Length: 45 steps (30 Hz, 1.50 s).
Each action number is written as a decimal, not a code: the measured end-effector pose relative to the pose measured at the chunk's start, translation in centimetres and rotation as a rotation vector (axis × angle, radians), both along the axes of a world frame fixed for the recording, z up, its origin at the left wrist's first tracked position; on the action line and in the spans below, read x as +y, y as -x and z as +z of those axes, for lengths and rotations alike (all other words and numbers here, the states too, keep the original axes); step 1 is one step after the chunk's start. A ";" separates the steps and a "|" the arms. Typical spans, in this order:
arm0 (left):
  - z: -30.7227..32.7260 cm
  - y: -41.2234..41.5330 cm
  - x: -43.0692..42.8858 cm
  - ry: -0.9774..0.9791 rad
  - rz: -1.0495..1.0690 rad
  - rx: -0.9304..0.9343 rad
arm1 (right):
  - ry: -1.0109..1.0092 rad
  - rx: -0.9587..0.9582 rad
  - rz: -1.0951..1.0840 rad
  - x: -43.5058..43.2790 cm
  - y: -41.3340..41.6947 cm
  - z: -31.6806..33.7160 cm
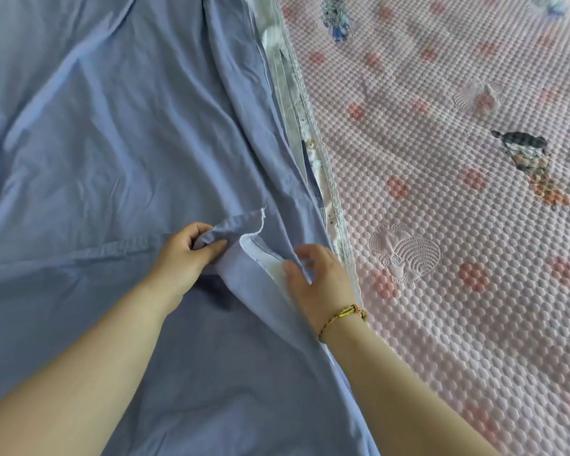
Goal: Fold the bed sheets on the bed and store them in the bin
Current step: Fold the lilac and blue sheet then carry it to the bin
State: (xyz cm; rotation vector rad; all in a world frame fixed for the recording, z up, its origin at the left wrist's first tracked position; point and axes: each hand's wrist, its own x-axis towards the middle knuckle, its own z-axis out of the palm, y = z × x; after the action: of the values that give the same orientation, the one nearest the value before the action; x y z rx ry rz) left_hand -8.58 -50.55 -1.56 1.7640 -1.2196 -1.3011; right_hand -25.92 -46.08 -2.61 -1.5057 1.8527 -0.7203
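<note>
A blue bed sheet (112, 126) lies spread and creased over the left two thirds of the bed. My left hand (185, 255) pinches a hemmed corner of the sheet between thumb and fingers, near the middle of the view. Just to its right, my right hand (320, 281) grips a fold of the same sheet where its white underside shows; a yellow cord bracelet sits on that wrist. Along the sheet's right edge a second, white-and-patterned layer (313, 149) with buttons and a lace trim peeks out. No bin is in view.
A pink quilted mattress pad (458, 225) with printed dots, shells and small figures covers the right side of the bed, bare of sheets.
</note>
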 end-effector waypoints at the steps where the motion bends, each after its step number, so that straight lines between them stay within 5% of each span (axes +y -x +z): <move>1: -0.1 -0.3 0.0 -0.016 0.023 0.047 | -0.170 -0.077 0.041 -0.4 -0.1 -0.2; 10: 0.5 -1.9 -0.1 -0.120 -0.004 0.322 | -0.281 -0.014 -0.047 -4.3 2.1 -0.5; 16: 0.2 -2.1 -0.2 -0.043 -0.014 -0.099 | -0.380 -0.225 -0.234 -6.1 1.8 0.1; 20: -0.7 -2.7 0.3 -0.043 -0.052 -0.139 | -0.223 0.152 -0.066 -5.2 0.9 0.5; 27: -2.7 -3.3 1.7 -0.091 -0.039 -0.096 | -0.135 0.380 0.307 -2.3 -1.1 -1.6; 33: -4.0 -2.9 2.0 -0.116 -0.005 -0.121 | 0.057 0.260 0.116 -1.7 -1.7 -1.9; 45: -4.9 -3.3 1.5 -0.179 0.026 -0.096 | -0.390 -0.489 -0.292 -5.1 0.0 -0.2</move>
State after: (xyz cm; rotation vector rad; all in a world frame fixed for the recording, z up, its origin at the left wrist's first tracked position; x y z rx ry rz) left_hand -5.26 -49.05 -6.50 1.9827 -1.1575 -1.3600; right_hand -25.91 -51.13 -2.81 -0.7404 1.7142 -0.7279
